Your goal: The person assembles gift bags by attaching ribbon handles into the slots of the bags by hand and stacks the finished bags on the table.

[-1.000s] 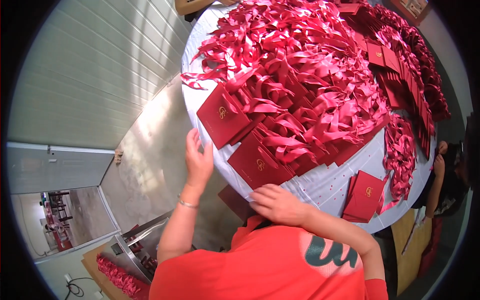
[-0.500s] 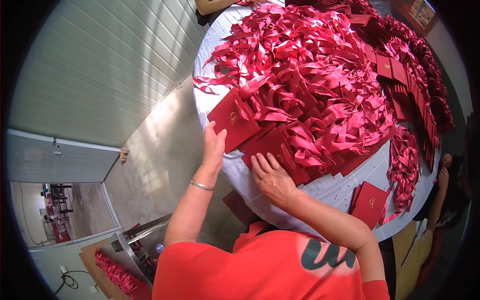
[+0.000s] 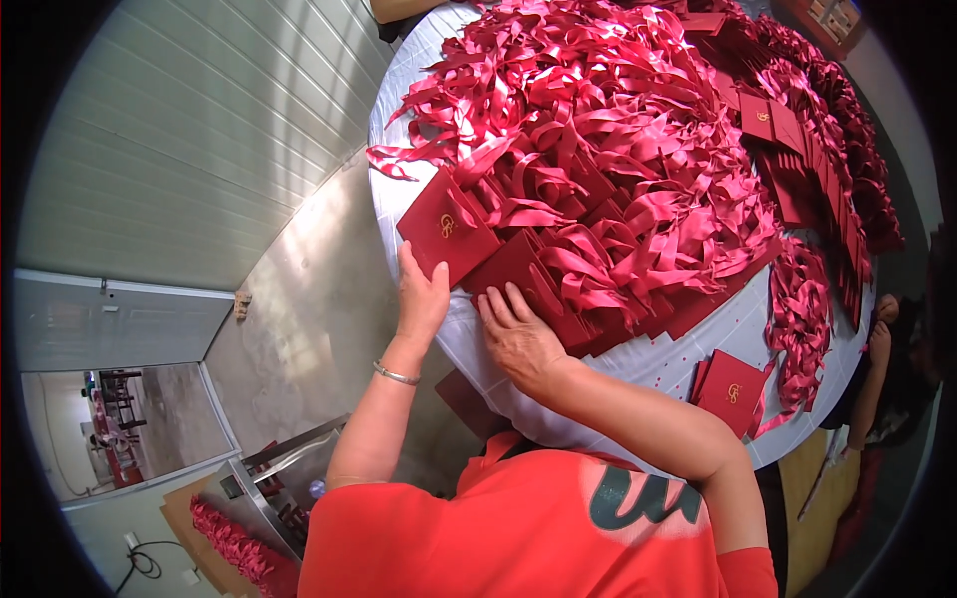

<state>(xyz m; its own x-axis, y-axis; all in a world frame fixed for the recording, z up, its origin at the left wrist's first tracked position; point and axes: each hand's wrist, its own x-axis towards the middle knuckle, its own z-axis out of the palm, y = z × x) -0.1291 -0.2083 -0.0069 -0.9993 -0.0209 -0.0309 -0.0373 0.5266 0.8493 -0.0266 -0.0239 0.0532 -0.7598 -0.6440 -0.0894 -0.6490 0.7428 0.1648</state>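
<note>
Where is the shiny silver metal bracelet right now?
In the head view, left of centre, the silver metal bracelet circles the person's wrist, just below their bare left hand.

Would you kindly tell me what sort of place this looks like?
Perhaps a small workshop: many red bags with pink ribbons crowd a cloth-covered table, another person's forearm shows at its right, and the wall is plain panelling.

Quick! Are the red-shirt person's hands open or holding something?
Left hand: open, at a red bag's edge.
Right hand: open, on another red bag.
</note>
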